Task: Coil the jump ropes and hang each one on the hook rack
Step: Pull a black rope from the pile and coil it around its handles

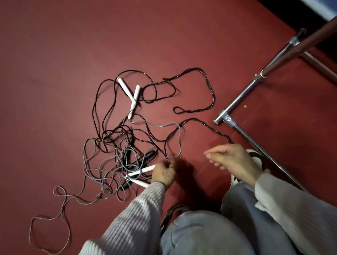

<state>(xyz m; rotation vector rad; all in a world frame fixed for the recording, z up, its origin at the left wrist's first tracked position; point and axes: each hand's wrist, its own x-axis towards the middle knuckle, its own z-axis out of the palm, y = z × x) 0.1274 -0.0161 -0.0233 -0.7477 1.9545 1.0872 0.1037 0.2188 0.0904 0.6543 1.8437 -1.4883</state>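
Several jump ropes lie tangled on the red floor (pixel 53 56). A black rope (pixel 211 90) loops at the far side, with two white handles (pixel 132 98) crossed near it. A grey rope (pixel 63 201) trails to the left. Black handles (pixel 147 155) sit in the knot. My left hand (pixel 165 174) is curled on a black strand beside two more white handles (pixel 142 171). My right hand (pixel 231 159) is to the right, fingers curled where the black rope (pixel 211 129) runs into it. The metal hook rack (pixel 243 97) stands at the right.
The rack's chrome base bars (pixel 273 158) cross the floor close to my right arm, and its upper rail (pixel 319 32) slants to the top right. A dark wall base (pixel 287 7) runs along the far right. My knees in jeans (pixel 205 237) and a shoe (pixel 254 156) fill the foreground.
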